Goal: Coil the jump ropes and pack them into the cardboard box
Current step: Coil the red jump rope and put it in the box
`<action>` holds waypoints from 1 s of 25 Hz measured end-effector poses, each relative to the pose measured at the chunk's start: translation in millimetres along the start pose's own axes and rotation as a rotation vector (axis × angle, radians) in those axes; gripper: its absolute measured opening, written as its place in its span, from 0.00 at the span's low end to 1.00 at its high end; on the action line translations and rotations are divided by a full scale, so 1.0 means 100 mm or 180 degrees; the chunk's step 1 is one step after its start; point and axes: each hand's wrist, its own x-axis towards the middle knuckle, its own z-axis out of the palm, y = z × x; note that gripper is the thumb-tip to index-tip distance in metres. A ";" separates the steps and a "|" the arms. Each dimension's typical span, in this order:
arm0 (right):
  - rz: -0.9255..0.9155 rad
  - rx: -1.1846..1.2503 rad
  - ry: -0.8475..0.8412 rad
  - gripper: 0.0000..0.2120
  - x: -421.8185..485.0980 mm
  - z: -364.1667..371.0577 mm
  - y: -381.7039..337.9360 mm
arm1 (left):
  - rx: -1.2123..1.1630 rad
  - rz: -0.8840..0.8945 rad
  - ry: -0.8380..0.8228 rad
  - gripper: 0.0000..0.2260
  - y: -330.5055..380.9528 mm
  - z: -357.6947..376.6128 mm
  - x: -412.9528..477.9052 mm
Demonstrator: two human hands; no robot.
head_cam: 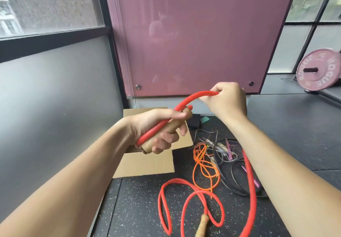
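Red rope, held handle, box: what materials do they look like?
Red rope: smooth matte tube, probably rubber or PVC; it bends in a soft arc. Handle: tan, matte, probably wood, with a dark ring at its end. Box: plain brown cardboard, creased flaps.

Above an open cardboard box (147,164), the left hand (158,127) grips a wooden handle (164,131) while the right hand (227,100) pinches the red jump rope (195,97) arching between them.
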 end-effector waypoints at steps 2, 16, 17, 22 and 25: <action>0.0339 0.0290 0.0003 0.12 0.04 0.00 0.06 | -0.0702 0.0430 -0.0756 0.20 0.05 0.02 0.02; -0.0323 -0.0510 -0.3161 0.12 -0.89 0.59 -0.29 | -0.2841 0.3020 0.1322 0.19 0.28 -0.02 0.06; -0.0512 -0.0548 -0.3149 0.10 -0.88 0.53 -0.34 | -0.2415 0.2888 0.1987 0.20 0.25 -0.04 0.06; -0.0505 -0.0988 -0.3528 0.15 -0.85 0.34 -0.38 | -0.2373 0.2640 0.2673 0.24 0.09 -0.17 0.06; -0.0383 -0.0983 -0.2951 0.19 -0.88 0.45 -0.32 | -0.3344 0.2488 0.1332 0.26 0.07 -0.28 -0.07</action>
